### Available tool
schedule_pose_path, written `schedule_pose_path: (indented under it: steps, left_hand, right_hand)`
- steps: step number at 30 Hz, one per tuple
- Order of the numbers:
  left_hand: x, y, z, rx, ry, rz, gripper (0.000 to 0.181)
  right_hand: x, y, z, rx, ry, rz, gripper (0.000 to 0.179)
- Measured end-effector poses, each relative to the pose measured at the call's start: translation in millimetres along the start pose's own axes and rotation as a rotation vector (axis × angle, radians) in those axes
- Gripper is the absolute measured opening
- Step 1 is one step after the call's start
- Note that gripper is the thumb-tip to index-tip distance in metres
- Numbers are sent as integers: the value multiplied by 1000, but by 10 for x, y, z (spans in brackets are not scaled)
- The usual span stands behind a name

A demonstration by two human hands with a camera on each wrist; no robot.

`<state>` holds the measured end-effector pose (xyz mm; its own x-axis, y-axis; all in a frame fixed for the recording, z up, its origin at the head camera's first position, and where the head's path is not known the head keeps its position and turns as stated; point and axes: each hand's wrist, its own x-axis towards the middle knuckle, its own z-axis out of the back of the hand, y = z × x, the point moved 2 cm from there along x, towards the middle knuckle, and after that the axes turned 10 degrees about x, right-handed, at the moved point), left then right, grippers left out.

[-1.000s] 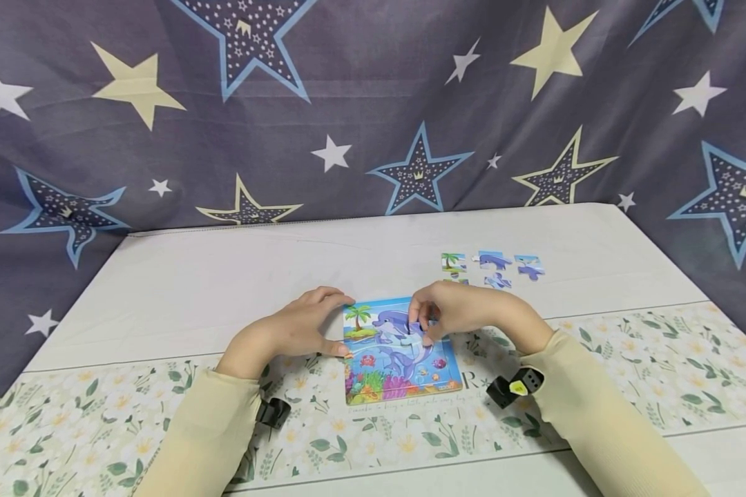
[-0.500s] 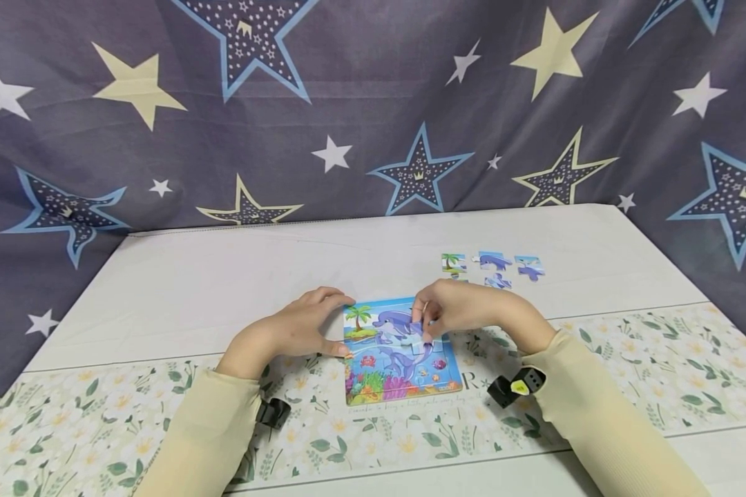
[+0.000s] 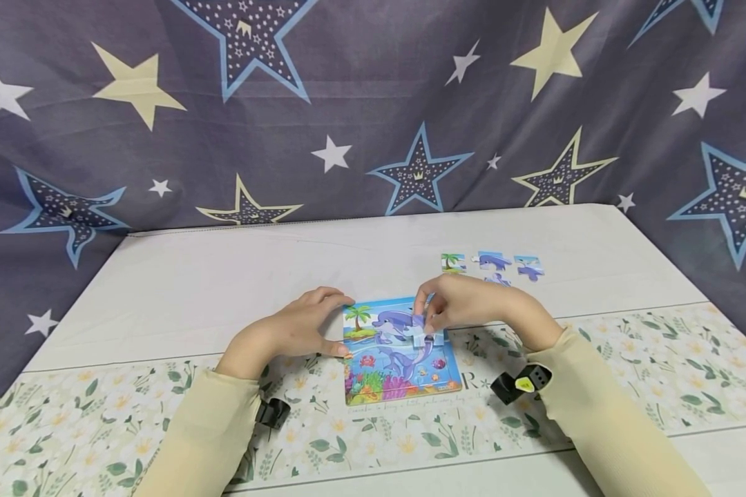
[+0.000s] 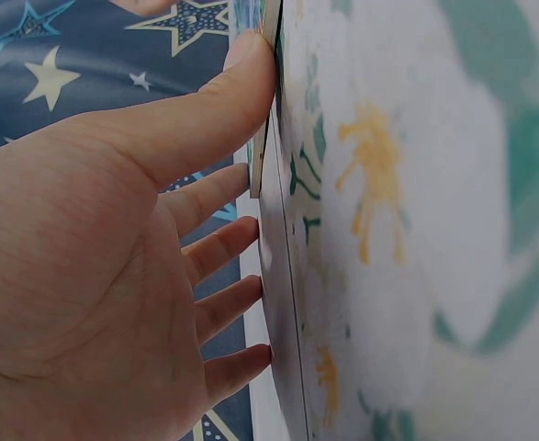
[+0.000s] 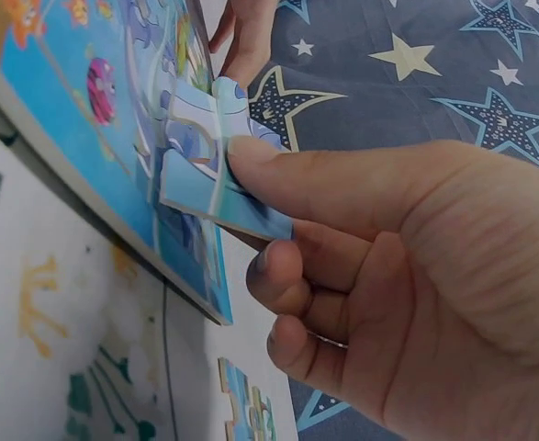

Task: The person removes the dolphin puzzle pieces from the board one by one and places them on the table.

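A dolphin jigsaw puzzle (image 3: 404,383) in a flat board lies in front of me. My left hand (image 3: 286,328) rests at its left edge; in the left wrist view the thumb (image 4: 241,83) touches the board's edge and the other fingers are spread. Over the puzzle's upper right part, my right hand (image 3: 466,304) pinches a blue and purple puzzle piece (image 5: 188,175) between thumb and fingers. The right wrist view shows it tilted up from the board, with a seam-like line across it. Whether it is one piece or two joined, I cannot tell.
Several loose puzzle pieces lie behind the right hand, among them a palm-tree piece (image 3: 452,262), a dolphin-head piece (image 3: 492,261) and a blue piece (image 3: 528,266). A flowered cloth strip (image 3: 323,442) crosses the white table. A star-patterned curtain (image 3: 348,90) hangs behind.
My right hand has shifted slightly back and to the right, and the pinched piece has lifted and tilted, showing more clearly over the board. The left hand has stayed in place.
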<state>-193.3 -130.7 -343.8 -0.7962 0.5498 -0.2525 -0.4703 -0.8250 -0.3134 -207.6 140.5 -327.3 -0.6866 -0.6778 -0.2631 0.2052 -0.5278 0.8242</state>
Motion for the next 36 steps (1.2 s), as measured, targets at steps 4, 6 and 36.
schedule_pose_path:
  steps: [4, 6, 36]
  left_hand:
    - [3, 1, -1, -1, -1, -2, 82]
    - [4, 1, -1, 1, 0, -2, 82]
    - [10, 12, -4, -4, 9, -2, 83]
  right_hand:
    - [-26, -3, 49, 6, -4, 2, 14]
    - [-40, -8, 81, 4, -9, 3, 14]
    - [-446, -280, 644, 42, -200, -14, 15]
